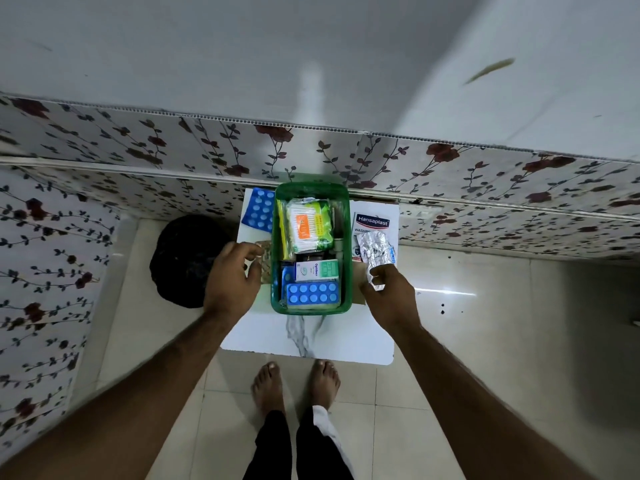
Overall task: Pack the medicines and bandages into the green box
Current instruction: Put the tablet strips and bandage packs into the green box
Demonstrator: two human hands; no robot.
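The green box (277, 299) stands on a small white table (311, 337). Inside lie a packet of cotton buds (310, 228), a small white and green carton (317, 270) and a blue tablet strip (312, 293). My left hand (232, 278) is just left of the box, fingers closed on a brownish tablet strip (266, 263). Right of the box, my right hand (389, 294) holds a crumpled silver tablet strip (375, 252). A Hansaplast bandage pack (372, 221) lies on the table under that strip. Another blue tablet strip (258, 211) lies left of the box at the back.
The table stands against a wall panel with a flower pattern (450, 174). A black bag (183, 261) sits on the tiled floor to the table's left. My bare feet (294, 386) are on the floor in front of the table.
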